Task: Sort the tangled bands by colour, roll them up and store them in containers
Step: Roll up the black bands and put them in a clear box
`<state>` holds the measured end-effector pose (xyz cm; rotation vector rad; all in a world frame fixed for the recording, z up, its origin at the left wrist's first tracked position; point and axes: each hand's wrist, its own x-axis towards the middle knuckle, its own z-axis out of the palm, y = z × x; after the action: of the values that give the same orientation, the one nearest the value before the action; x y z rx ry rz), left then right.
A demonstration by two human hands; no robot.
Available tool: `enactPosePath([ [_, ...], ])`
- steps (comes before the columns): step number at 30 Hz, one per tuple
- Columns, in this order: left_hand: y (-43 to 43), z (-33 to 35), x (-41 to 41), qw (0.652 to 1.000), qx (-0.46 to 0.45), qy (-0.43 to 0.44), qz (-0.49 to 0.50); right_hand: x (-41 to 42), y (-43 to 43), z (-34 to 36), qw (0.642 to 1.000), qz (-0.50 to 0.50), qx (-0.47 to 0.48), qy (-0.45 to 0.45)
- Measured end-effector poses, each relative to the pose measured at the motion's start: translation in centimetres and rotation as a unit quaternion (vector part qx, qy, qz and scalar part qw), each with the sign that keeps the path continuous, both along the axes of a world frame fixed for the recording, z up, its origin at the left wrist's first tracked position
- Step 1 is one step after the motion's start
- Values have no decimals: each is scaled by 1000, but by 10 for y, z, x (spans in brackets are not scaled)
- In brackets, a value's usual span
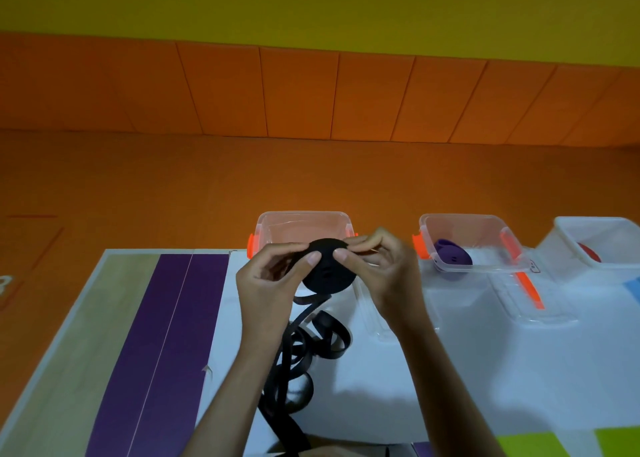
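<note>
A black band roll (327, 276) is held in the air above the table between both hands. My left hand (273, 276) pinches its left side, and my right hand (379, 266) pinches its right side. The loose black band tail (298, 356) hangs from the roll and lies in tangled loops on the white sheet, running to the near edge. Behind the roll stands a clear container (303, 222) with orange latches; its inside is partly hidden. A second clear container (467, 245) holds a purple band roll (453, 257). A white container (602, 241) at the far right holds something red (590, 252).
A clear lid (530, 300) with an orange latch lies in front of the second container. Another clear lid (372, 314) lies under my right wrist. Purple paper strips (162, 345) cover the table's left part. Green sheets (533, 444) lie at the near right. An orange wall rises behind.
</note>
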<state>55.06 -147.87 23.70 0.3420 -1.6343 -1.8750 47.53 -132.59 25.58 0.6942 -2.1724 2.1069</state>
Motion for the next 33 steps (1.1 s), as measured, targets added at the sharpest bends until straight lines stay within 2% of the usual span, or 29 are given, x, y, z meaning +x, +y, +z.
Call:
enactPosePath([
  [3,0,0,1,999,-2,-8,-38,-2,-1,0,999,-23,-28,16],
  [8,-4,4,0,999,-18,1,-37,-2,4,0,999,33,-2,12],
  [14,2,1,0,998,-10,14,-57,-3,5,6,999,-21,-12,48],
  [20,-5,3,-3,999,-20,7,-50,-5,8,5,1000,22,10,14],
  [25,-6,0,-6,998,-25,0,-53,-7,7,11,998,28,31,46],
  [33,-12,-2,-7,994,-55,-7,-92,-11,5,8,996,63,54,31],
])
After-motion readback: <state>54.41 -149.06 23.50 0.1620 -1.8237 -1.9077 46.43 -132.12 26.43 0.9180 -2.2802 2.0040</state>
